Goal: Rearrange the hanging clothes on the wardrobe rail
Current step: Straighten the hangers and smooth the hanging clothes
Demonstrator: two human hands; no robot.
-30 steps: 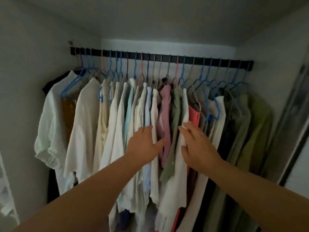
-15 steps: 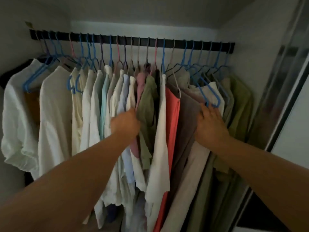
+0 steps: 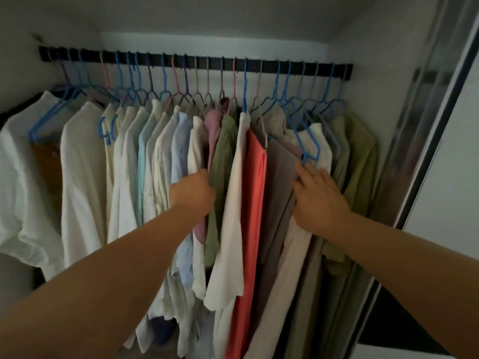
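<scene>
A black wardrobe rail [image 3: 212, 64] carries a packed row of clothes on mostly blue hangers. My left hand [image 3: 191, 194] reaches into the row; its fingers vanish between a pink shirt [image 3: 213, 130] and an olive green shirt [image 3: 223, 156]. My right hand [image 3: 317, 200] lies with straight, spread fingers on a grey-brown garment [image 3: 280, 182], fingertips just under a blue hanger [image 3: 309, 149] that holds a cream garment [image 3: 322, 143]. Between my hands hang a white shirt [image 3: 237, 203] and a coral garment [image 3: 255, 193].
White and pale shirts [image 3: 80, 177] fill the left half of the rail, with a mustard garment [image 3: 48, 167] behind them. Light green shirts [image 3: 360, 161] hang at the far right against the side wall. A sliding door frame [image 3: 425, 141] stands to the right.
My right hand moved right from the white shirt to the grey-brown garment, uncovering the coral one. My left hand pushed deeper into the row by the pink shirt. My view has shifted.
</scene>
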